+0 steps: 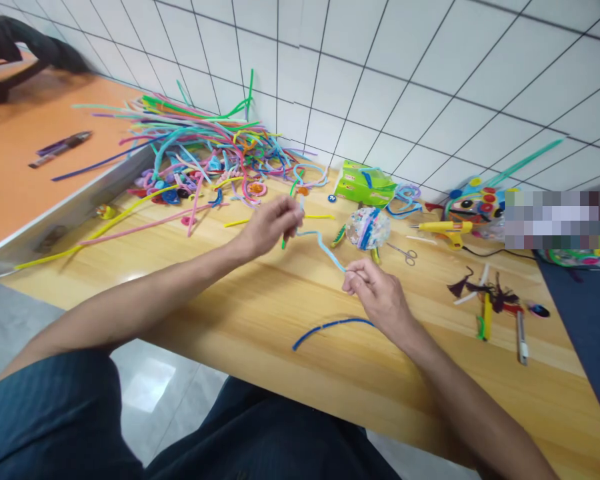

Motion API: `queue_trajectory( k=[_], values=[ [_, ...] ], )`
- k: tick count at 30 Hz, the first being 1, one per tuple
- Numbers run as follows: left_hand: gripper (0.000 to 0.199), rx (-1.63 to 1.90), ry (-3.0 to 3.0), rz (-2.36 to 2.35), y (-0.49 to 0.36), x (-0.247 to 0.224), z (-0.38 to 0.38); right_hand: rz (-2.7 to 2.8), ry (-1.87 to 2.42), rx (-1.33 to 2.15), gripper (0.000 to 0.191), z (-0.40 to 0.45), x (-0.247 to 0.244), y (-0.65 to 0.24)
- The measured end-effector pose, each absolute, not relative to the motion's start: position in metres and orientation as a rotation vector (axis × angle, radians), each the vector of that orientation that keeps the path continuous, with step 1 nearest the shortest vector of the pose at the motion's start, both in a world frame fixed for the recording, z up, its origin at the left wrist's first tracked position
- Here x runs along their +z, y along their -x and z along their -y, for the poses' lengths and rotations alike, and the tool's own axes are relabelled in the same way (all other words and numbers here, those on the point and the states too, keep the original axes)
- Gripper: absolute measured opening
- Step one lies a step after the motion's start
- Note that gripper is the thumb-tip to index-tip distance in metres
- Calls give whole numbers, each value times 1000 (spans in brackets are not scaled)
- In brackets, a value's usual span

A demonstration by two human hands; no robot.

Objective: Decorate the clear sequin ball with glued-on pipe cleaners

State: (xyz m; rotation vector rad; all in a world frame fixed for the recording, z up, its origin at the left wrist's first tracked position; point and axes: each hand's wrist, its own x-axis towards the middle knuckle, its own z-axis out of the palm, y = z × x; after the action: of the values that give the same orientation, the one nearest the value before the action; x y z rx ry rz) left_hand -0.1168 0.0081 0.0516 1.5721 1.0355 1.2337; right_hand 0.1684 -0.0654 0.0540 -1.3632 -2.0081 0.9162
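A wavy light blue pipe cleaner (322,245) stretches between my two hands above the wooden table. My left hand (273,229) is closed in a pinch at its far end. The near end is pinched by the fingers of my right hand (373,287). Just beyond my right hand lies a round clear piece (367,229) with coloured bits and blue and purple stripes. On the table near my right hand is a curved dark blue pipe cleaner (330,325). Part of a green pipe cleaner (284,243) shows by my left fingers.
A heap of coloured pipe cleaners (205,133) lies at the back left. Behind the round piece stands a green packet (363,185). To the right are scissors (409,256), a yellow glue gun (445,229) with a cord, and a utility knife (522,340).
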Motion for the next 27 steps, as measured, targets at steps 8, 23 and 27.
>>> queue_trajectory(
  k=[8, 23, 27],
  values=[
    [27, 1536, -913, -1170, 145, 77, -56, 2074, 1233, 979, 24, 81, 52, -163],
    [33, 1326, -1046, -1271, 172, 80, -83, 2526, 1064, 802, 24, 91, 59, -164],
    [25, 1194, -1258, -1597, 229, 86, -87, 2733, 1037, 607, 4, 91, 40, -196]
  ],
)
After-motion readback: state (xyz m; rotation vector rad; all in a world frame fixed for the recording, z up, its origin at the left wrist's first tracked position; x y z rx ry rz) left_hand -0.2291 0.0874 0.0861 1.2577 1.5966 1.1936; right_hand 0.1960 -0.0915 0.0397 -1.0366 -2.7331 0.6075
